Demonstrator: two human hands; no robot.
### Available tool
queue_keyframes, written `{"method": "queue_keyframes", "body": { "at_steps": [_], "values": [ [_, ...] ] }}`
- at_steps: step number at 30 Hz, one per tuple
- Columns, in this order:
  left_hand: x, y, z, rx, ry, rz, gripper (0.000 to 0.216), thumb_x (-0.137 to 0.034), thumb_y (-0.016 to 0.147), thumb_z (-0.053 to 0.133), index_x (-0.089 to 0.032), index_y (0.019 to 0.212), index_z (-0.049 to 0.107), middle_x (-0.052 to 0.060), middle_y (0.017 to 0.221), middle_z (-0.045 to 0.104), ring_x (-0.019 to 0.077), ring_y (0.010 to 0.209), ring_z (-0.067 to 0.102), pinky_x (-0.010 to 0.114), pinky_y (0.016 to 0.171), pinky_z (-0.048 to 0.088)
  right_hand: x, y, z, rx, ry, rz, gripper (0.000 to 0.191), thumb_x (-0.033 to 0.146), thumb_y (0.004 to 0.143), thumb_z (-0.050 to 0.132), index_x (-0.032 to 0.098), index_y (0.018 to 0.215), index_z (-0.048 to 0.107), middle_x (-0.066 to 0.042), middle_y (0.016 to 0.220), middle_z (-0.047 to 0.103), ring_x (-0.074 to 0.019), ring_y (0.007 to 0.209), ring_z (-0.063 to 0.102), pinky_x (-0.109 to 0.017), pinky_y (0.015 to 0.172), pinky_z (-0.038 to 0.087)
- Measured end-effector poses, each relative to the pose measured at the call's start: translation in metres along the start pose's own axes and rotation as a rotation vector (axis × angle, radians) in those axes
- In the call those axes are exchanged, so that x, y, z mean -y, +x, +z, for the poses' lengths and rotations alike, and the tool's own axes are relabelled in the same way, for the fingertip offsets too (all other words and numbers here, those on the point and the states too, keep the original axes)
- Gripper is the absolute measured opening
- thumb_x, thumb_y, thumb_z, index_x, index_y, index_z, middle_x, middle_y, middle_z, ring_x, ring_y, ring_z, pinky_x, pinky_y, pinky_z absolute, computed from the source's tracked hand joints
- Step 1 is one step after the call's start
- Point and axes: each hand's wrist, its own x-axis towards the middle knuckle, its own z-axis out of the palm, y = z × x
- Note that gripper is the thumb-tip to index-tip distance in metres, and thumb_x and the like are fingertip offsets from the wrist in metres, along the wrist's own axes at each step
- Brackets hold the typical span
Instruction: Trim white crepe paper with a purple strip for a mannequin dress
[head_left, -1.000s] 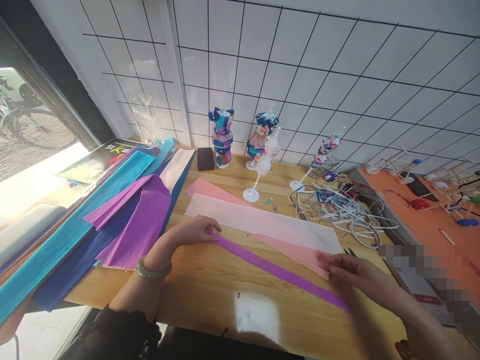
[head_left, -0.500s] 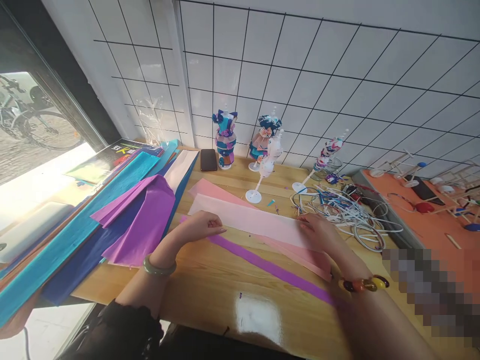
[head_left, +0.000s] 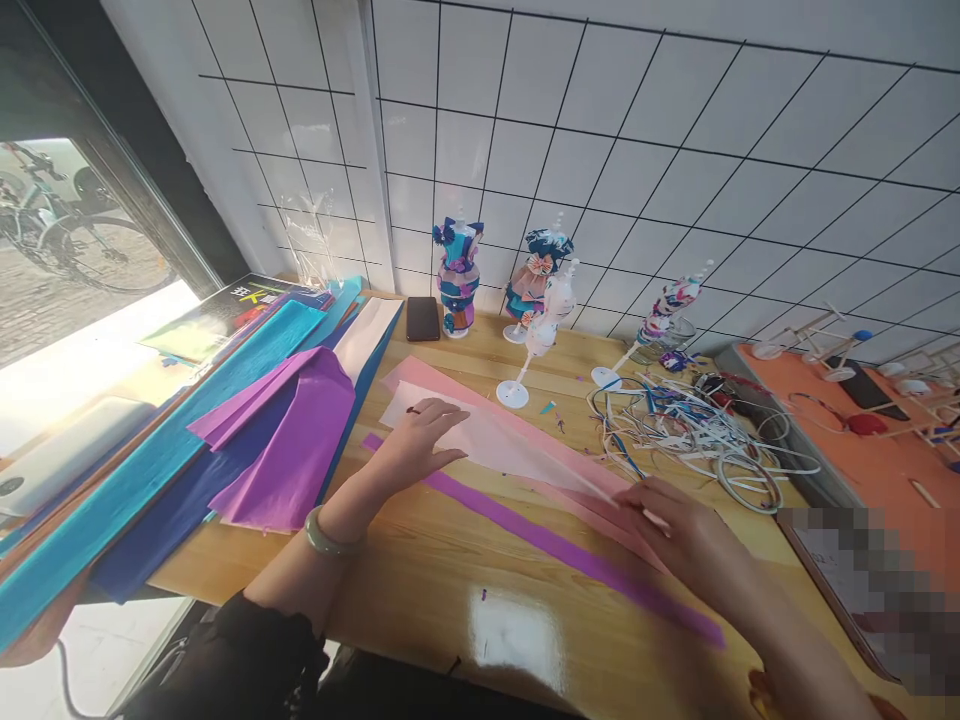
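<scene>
My left hand (head_left: pixel 420 432) lies flat, fingers spread, on the left end of a pale pink paper sheet (head_left: pixel 502 445). My right hand (head_left: pixel 679 535) pinches the sheet's right end and has lifted and folded it toward me. Under it lies a darker pink sheet (head_left: pixel 442 385). A long purple paper strip (head_left: pixel 555 545) runs diagonally across the wooden table (head_left: pixel 420 590) in front of both hands.
Stacked crepe paper in teal, blue and purple (head_left: pixel 247 440) fills the left side. Small dressed doll figures on white stands (head_left: pixel 457 275) line the tiled wall, beside a dark phone (head_left: pixel 422 318). A tangle of white strips (head_left: pixel 697 425) lies right, then an orange mat (head_left: pixel 862 440).
My left hand moved from the purple strip onto the pale pink sheet. My right hand left the strip's right end, reached to the sheet, then pulled its right end up and toward me.
</scene>
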Motion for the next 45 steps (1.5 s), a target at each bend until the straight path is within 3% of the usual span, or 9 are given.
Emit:
{"method": "queue_keyframes", "body": {
  "at_steps": [5,9,14,16,21,25,30,40,45],
  "values": [
    [-0.013,0.004,0.004,0.022,0.106,0.097,0.065,-0.037,0.076,0.063,-0.024,0.134,0.036,0.013,0.138,0.037,0.0316,0.131,0.025,0.052,0.103,0.029,0.037,-0.029,-0.004,0.315,0.181,0.098,0.030,0.036,0.090,0.036,0.025,0.082,0.062,-0.004,0.085,0.062,-0.0167,0.078,0.058,-0.025,0.070,0.044],
    [-0.022,0.004,0.009,0.007,0.186,0.140,0.064,-0.032,0.076,0.065,-0.026,0.133,0.039,0.013,0.144,0.028,0.0341,0.135,0.015,0.057,0.105,0.022,0.048,-0.028,0.000,0.429,0.231,0.118,0.027,0.034,0.088,0.040,0.024,0.080,0.064,-0.002,0.083,0.064,-0.0168,0.078,0.058,-0.024,0.069,0.044],
    [-0.021,0.003,0.019,0.053,0.163,0.205,0.016,-0.020,0.082,0.056,-0.023,0.094,0.065,0.007,0.135,0.043,0.0298,0.134,0.021,0.055,0.107,0.019,0.044,-0.011,-0.001,0.523,0.306,0.082,0.023,0.034,0.084,0.046,0.023,0.078,0.066,0.000,0.080,0.064,-0.0155,0.074,0.058,-0.023,0.065,0.044],
    [-0.020,0.003,0.020,0.064,0.150,0.206,0.016,-0.017,0.084,0.051,-0.021,0.083,0.066,0.006,0.127,0.051,0.0272,0.132,0.026,0.053,0.107,0.021,0.030,0.001,0.001,0.472,0.346,0.093,0.026,0.038,0.084,0.045,0.023,0.085,0.067,-0.002,0.084,0.066,-0.0165,0.077,0.059,-0.025,0.068,0.046],
    [-0.019,0.002,0.018,0.091,0.098,0.219,0.017,-0.016,0.085,0.048,-0.020,0.082,0.064,0.005,0.116,0.059,0.0237,0.127,0.035,0.047,0.106,0.026,-0.029,0.034,0.019,0.027,0.091,0.226,0.031,0.031,0.077,0.048,0.019,0.099,0.066,-0.010,0.100,0.067,-0.0235,0.089,0.061,-0.036,0.079,0.046],
    [-0.017,0.002,0.020,0.100,0.051,0.204,0.016,-0.014,0.084,0.048,-0.019,0.081,0.063,0.005,0.110,0.062,0.0222,0.122,0.042,0.043,0.103,0.031,-0.055,0.046,0.032,0.043,0.049,0.232,0.033,0.029,0.073,0.052,0.019,0.101,0.064,-0.009,0.099,0.067,-0.0243,0.088,0.061,-0.038,0.079,0.046],
    [-0.016,0.002,0.020,0.088,0.028,0.197,0.016,-0.016,0.085,0.046,-0.018,0.084,0.062,0.005,0.106,0.064,0.0216,0.118,0.045,0.040,0.100,0.035,-0.055,0.053,0.021,0.152,0.020,0.152,0.025,0.031,0.078,0.046,0.024,0.090,0.066,-0.005,0.087,0.069,-0.0215,0.076,0.062,-0.032,0.065,0.046],
    [-0.015,0.003,0.020,0.133,0.019,0.202,0.017,-0.016,0.087,0.044,-0.017,0.087,0.061,0.005,0.095,0.066,0.0196,0.111,0.051,0.035,0.098,0.038,-0.073,0.103,0.010,-0.091,-0.265,0.091,0.024,0.029,0.080,0.044,0.021,0.082,0.066,-0.007,0.085,0.068,-0.0202,0.076,0.061,-0.030,0.066,0.044],
    [-0.012,0.002,0.021,0.150,0.017,0.203,0.018,-0.014,0.087,0.043,-0.017,0.090,0.060,0.005,0.094,0.065,0.0189,0.110,0.051,0.033,0.099,0.036,-0.072,0.117,0.011,-0.191,-0.291,0.105,0.026,0.028,0.082,0.042,0.017,0.090,0.065,-0.013,0.095,0.066,-0.0263,0.093,0.058,-0.037,0.078,0.044]
  ]
}}
